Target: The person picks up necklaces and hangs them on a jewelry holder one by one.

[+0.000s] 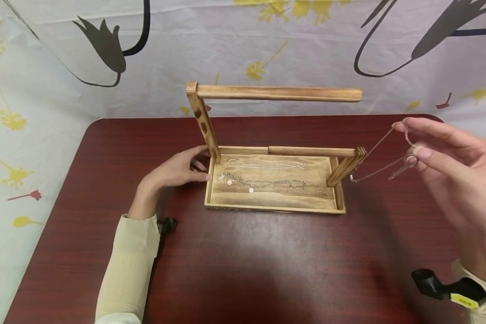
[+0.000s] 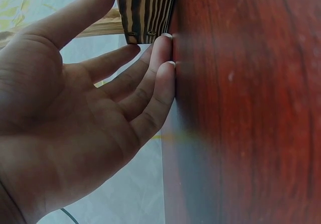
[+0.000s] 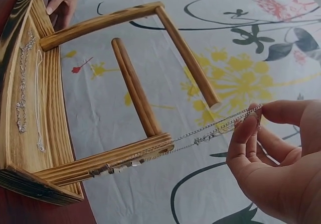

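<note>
A wooden jewellery stand (image 1: 275, 201) has a shallow tray, two posts and two bars at different heights. My left hand (image 1: 178, 167) holds the tray's left end, thumb at the side and fingers round the back corner; the lower fingers rest at the tabletop in the left wrist view. My right hand (image 1: 465, 175) pinches a thin silver chain (image 3: 215, 126) between thumb and fingertips, right of the stand. That chain stretches toward the shorter right post (image 3: 108, 158) and overlaps it in the right wrist view. A fine necklace (image 1: 263, 167) and a charm chain (image 1: 263, 184) lie in the tray.
The stand sits on a dark red wooden table (image 1: 247, 261). A pale cloth (image 1: 178, 54) with printed flowers hangs behind and beside it. The upper bar (image 1: 279, 93) reaches right from the tall left post; the lower bar (image 1: 308, 150) reaches left from the right post.
</note>
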The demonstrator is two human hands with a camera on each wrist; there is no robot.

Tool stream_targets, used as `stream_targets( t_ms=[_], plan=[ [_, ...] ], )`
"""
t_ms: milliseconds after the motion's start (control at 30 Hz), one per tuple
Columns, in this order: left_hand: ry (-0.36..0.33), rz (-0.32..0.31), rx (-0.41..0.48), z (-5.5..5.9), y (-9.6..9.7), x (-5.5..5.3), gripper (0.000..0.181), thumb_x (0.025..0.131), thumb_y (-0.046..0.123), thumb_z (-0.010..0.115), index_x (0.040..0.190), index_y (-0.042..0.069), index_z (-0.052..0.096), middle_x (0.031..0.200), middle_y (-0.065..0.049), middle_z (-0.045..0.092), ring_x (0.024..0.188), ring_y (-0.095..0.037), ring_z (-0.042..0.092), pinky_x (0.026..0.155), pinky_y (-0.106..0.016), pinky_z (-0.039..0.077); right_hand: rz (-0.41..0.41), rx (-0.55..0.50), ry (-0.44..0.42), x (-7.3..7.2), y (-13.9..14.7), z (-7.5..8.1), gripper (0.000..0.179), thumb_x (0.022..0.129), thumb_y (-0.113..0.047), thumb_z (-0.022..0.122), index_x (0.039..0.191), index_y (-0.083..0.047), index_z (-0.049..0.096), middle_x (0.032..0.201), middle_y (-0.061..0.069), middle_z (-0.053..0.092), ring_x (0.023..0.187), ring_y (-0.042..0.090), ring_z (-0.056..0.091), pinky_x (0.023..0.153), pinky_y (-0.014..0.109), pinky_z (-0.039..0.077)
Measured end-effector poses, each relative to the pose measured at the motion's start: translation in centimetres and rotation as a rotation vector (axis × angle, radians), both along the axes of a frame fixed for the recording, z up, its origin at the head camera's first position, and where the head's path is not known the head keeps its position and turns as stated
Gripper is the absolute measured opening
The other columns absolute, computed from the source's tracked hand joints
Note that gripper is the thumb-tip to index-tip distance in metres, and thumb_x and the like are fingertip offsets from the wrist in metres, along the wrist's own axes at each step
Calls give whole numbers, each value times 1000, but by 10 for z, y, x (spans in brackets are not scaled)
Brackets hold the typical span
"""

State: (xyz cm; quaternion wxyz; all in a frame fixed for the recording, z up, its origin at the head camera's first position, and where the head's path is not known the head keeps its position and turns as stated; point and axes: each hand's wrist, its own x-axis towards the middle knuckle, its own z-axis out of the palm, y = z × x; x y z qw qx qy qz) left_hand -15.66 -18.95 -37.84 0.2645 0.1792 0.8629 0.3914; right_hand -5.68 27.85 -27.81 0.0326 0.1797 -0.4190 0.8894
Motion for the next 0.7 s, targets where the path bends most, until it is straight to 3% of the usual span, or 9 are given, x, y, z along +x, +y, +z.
stream_targets(
  t_ms=[133, 400, 700],
  plan=[
    [-1, -1, 0, 0, -1, 0, 84, 89, 17, 77, 157, 8, 27, 148, -11, 45, 113, -26, 60, 90, -40, 50, -18, -41, -18, -6, 3, -1, 42, 89, 32, 27, 130, 32, 38, 122, 42, 55, 103, 38, 60, 71, 33, 53],
    [-5, -2, 0, 3, 0, 0, 85, 89, 16, 76, 157, 6, 26, 148, -13, 44, 114, -28, 59, 91, -41, 49, -57, -37, -46, -16, 6, -3, 42, 90, 31, 29, 130, 30, 40, 120, 40, 58, 111, 40, 60, 70, 32, 55],
    [-8, 6, -2, 1, -1, 0, 84, 89, 17, 77, 157, 8, 27, 148, -10, 45, 114, -26, 60, 92, -41, 50, -36, -44, -62, -27, 8, -2, 42, 88, 33, 30, 129, 30, 41, 118, 40, 59, 110, 41, 61, 72, 34, 56]
  ],
)
